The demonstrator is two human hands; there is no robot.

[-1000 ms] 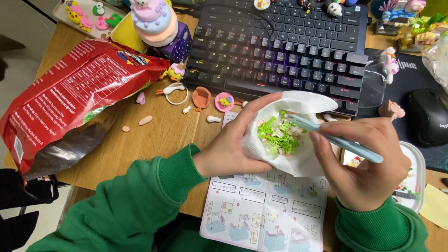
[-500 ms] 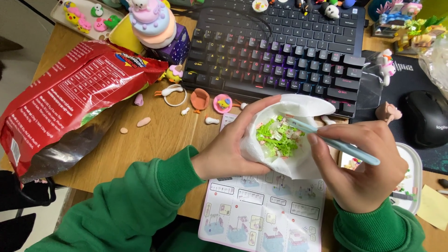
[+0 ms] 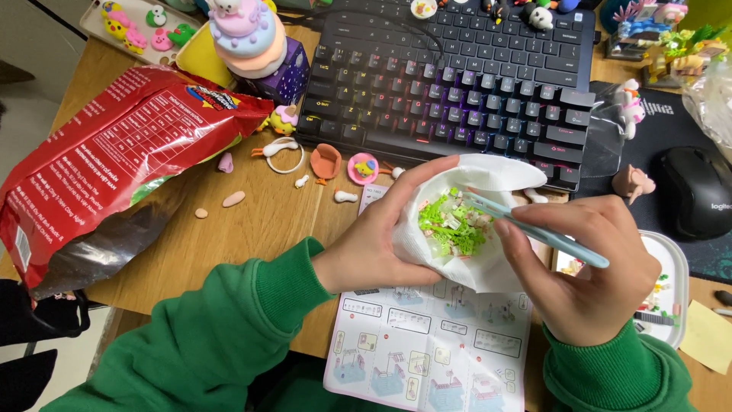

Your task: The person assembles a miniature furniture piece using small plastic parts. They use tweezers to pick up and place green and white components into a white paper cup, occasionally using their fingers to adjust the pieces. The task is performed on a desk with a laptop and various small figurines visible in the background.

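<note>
Wooden table [image 3: 252, 229], cluttered: black keyboard [image 3: 457, 84] across the upper middle, red snack bag [image 3: 114, 168] at left, black mouse [image 3: 698, 191] at right edge, small pastel figure parts [image 3: 328, 160] scattered below the keyboard.

Left hand [image 3: 374, 244], frame centre, cups a white plastic pouch [image 3: 465, 221]; fingers curled round its rim, thumb under, holding it open. Inside, a heap of tiny bright-green and white building bricks [image 3: 450, 225].

Right hand [image 3: 587, 267] pinches pale-blue tweezers [image 3: 534, 229] between thumb and forefinger; tips reach into the heap. Cannot tell whether the tips grip a brick.

Instruction sheet [image 3: 427, 343] lies below the hands, a white tray [image 3: 671, 282] of more parts just right.

Judgement: pouch thin, limp, light, needs support from beneath. Bricks hard, light, prone to slip and scatter; take singly by the flat sides.
</note>
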